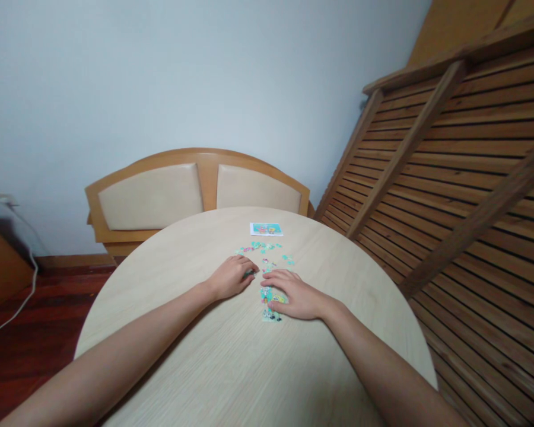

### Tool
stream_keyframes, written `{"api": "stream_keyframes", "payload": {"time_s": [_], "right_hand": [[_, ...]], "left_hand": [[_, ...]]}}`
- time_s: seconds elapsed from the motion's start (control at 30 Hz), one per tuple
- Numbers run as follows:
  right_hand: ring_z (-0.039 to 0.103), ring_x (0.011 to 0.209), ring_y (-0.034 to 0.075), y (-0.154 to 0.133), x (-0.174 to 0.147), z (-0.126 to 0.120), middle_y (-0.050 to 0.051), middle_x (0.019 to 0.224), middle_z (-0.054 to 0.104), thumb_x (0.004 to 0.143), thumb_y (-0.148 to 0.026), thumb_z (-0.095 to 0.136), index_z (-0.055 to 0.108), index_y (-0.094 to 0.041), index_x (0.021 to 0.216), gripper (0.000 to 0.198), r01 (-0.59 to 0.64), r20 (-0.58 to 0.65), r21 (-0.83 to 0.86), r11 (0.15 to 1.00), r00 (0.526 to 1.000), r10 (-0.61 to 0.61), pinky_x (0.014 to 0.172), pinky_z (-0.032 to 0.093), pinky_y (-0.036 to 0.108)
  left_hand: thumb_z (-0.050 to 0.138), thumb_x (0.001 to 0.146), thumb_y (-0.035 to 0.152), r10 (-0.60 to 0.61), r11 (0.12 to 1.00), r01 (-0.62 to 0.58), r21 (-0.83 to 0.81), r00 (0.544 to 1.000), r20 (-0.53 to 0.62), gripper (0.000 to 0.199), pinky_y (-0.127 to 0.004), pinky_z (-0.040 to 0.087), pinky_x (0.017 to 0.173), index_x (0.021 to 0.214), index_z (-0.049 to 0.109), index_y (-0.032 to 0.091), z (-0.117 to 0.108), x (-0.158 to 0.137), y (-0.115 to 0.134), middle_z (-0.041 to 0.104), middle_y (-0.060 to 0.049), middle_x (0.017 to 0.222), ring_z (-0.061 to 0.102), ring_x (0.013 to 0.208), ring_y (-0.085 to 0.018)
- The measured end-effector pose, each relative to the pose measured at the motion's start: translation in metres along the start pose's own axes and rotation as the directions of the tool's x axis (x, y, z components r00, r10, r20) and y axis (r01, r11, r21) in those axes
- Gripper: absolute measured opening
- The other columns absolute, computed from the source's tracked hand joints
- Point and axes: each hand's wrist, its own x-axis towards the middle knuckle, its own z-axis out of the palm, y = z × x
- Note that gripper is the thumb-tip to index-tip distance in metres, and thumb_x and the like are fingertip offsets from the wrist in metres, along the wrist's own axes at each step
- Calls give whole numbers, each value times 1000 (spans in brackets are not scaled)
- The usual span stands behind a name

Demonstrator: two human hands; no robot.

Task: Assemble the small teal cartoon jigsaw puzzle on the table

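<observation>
Jigsaw puzzle (266, 295), partly assembled: lies flat on round, pale worktop (196, 362), partly covered by right hand (271, 290). Right hand: arches over puzzle's right part, thumb and fingers spread apart. Left hand (255, 274): rests just beyond and left of puzzle, fingers curled; cannot tell whether pinching anything. Loose pieces (267, 245): lie scattered beyond both hands. Printed card (275, 229): lies flat farther off, past pieces. Padded headboard (151, 198): stands behind worktop, near wall (204, 71).
</observation>
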Motion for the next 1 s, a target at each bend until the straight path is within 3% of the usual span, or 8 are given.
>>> {"api": "stream_keyframes", "payload": {"time_s": [0.33, 0.67, 0.83, 1.0], "right_hand": [[43, 133, 29, -3, 0, -1, 11, 139, 54, 88, -48, 61, 58, -24, 130, 49, 13, -2, -6, 1000, 1000, -13, 112, 31, 48], [42, 134, 29, -2, 0, -1, 11, 141, 54, 88, -48, 61, 58, -25, 132, 50, 8, 2, -4, 1000, 1000, -8, 112, 31, 49], [42, 134, 29, -3, 0, -2, 11, 140, 54, 88, -48, 61, 58, -24, 131, 50, 1, 6, -7, 1000, 1000, -1, 112, 31, 48], [41, 135, 29, -2, 0, -2, 11, 141, 53, 88, -49, 61, 58, -24, 132, 51, 4, 13, -9, 1000, 1000, -4, 112, 31, 49]], "left_hand": [[61, 87, 16, -29, 988, 44, -147, 995, 99, 26, -30, 47, 88, 111, 67, 19, -7, 0, 5, 71, -5, 97, 61, 96, -21], [63, 88, 28, -2, 1000, 7, -30, 985, 172, 12, -36, 43, 93, 96, 69, 21, -15, 0, 2, 70, -6, 94, 61, 95, -23], [63, 87, 23, 24, 997, -9, -73, 979, 203, 6, -34, 40, 95, 89, 69, 21, -17, -1, 2, 70, -4, 91, 61, 96, -21], [65, 86, 24, -2, 997, 17, -69, 980, 199, 15, -33, 43, 90, 100, 68, 21, -18, -1, 2, 70, -4, 95, 59, 99, -23]]}}
